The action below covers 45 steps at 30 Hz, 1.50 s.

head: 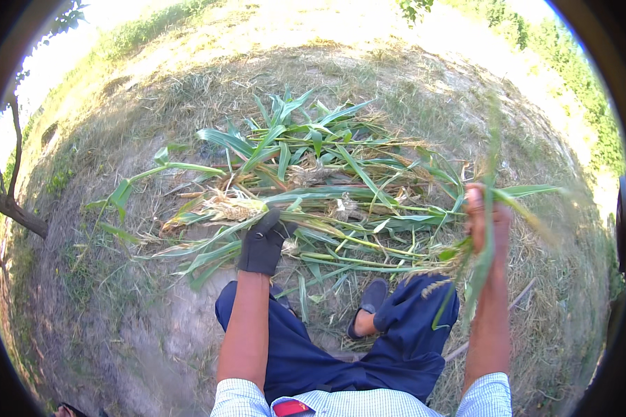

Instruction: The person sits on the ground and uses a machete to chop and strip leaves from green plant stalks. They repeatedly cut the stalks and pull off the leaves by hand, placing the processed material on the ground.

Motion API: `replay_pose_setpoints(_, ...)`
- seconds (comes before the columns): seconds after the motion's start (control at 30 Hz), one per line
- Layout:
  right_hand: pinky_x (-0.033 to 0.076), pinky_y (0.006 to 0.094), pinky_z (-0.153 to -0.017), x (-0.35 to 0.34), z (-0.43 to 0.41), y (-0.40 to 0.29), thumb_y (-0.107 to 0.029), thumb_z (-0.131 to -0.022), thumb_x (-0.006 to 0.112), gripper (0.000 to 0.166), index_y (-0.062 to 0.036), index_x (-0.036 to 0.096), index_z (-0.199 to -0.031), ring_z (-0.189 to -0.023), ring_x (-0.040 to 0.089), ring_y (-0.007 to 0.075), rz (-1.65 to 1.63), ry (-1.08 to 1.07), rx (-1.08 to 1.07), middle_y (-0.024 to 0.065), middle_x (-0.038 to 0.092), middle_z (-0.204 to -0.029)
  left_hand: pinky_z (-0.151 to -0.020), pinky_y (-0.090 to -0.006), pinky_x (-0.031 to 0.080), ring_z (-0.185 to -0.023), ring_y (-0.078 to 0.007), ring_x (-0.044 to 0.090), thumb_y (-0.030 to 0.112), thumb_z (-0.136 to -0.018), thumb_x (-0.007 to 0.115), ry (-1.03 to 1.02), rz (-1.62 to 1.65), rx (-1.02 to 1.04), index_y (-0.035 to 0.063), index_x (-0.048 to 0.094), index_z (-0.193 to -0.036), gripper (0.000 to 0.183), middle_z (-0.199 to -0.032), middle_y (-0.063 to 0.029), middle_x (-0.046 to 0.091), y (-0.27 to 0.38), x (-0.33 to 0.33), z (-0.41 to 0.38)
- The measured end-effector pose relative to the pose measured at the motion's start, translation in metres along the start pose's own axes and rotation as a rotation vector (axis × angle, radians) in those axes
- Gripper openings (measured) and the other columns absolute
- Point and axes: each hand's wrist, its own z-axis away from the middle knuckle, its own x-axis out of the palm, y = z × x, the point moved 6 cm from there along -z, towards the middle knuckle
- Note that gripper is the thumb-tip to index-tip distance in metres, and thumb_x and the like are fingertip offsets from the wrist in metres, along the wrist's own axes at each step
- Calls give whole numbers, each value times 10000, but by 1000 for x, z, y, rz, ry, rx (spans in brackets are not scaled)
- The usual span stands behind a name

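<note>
A pile of leafy green cereal stalks (318, 195), mixed with dry brown leaves, lies on the ground before me. My left hand (263, 242), in a dark glove, closes around a stalk at the pile's near left side. Just beyond its fingers is a pale, cob-like head (242, 209) with dry husk around it. Bare, my right hand (484, 219) is raised at the pile's right end and grips a green stalk with long leaves (488, 260). Motion blurs this hand and its leaves. Grain-like spikes (435, 284) hang near my right knee.
My knees in navy trousers (417, 323) are spread, with a shoe (373, 297) close to the pile. A thin stick (521, 293) lies at the right. A tree branch (23, 219) reaches in from the left. Dry grass (203, 88) covers the ground beyond.
</note>
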Motion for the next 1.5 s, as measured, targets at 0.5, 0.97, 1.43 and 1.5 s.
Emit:
replay_pose_setpoints(0.5,470,395,-702,211,75,43,-202,-926,593,204,-8,562,-871,-774,584,330,476,-531,-547,183,585,-844,-770,-423,575,-961,-273,670,305,-914,629,-243,109,-121,16,574,-1192,404,-1025,-121,683,1,30,15)
replay_pose_setpoints(0.97,429,360,-568,-36,-59,62,-323,-938,640,304,-20,616,-943,-643,547,176,161,269,-258,73,608,-733,-675,-471,570,-836,-283,660,299,-869,620,133,142,-9,65,603,-1045,293,-954,-128,662,29,-3,6)
replay_pose_setpoints(1.43,478,401,-690,244,53,90,-199,-913,563,198,-1,565,-927,-727,601,278,80,-843,-219,151,603,-776,-959,-482,505,-1033,-303,633,61,-844,635,-326,79,-234,-25,561,-1173,348,-1120,-144,641,-17,13,20)
replay_pose_setpoints(1.5,466,399,-684,264,61,83,-167,-888,586,177,3,557,-930,-748,591,285,2,-866,-90,175,592,-816,-955,-474,507,-1039,-300,632,116,-886,626,-383,136,-237,-7,558,-1201,345,-1143,-132,638,-7,25,27)
